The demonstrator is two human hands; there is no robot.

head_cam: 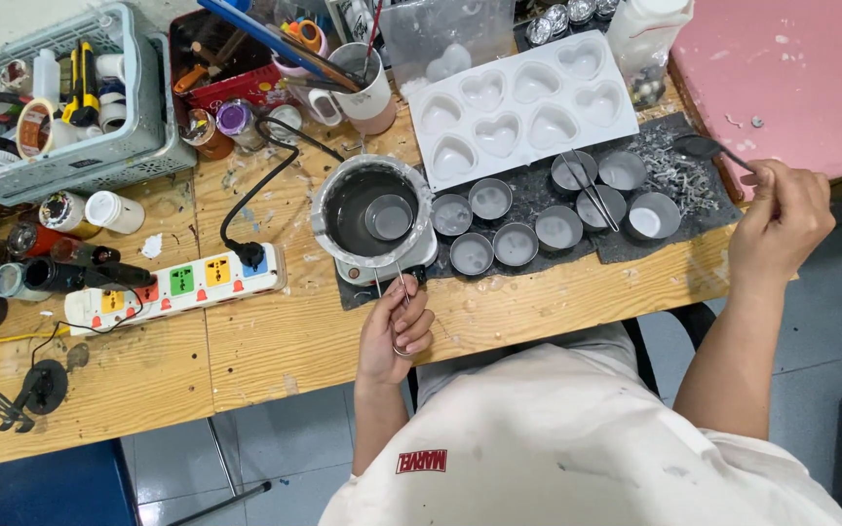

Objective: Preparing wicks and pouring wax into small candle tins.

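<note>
My left hand (397,331) is at the table's front edge, shut on the thin metal handle of a small ladle cup (389,216). The cup sits inside a round metal melting pot (370,209) full of dark grey liquid, on a small heater. My right hand (782,229) is off to the right, above the table edge, shut on the handle of a dark spoon (702,147) whose bowl rests over a dark mat (616,239). Several small round metal tins (516,244) holding grey wax stand on that mat between the two hands.
A white heart-shaped mould tray (523,102) lies behind the tins, tweezers (592,190) across them. A white power strip (172,287) with a black plug is left of the pot. A grey basket (60,97) of tools, jars, a mug (367,88) and a pink board (782,68) ring the wooden table (275,341).
</note>
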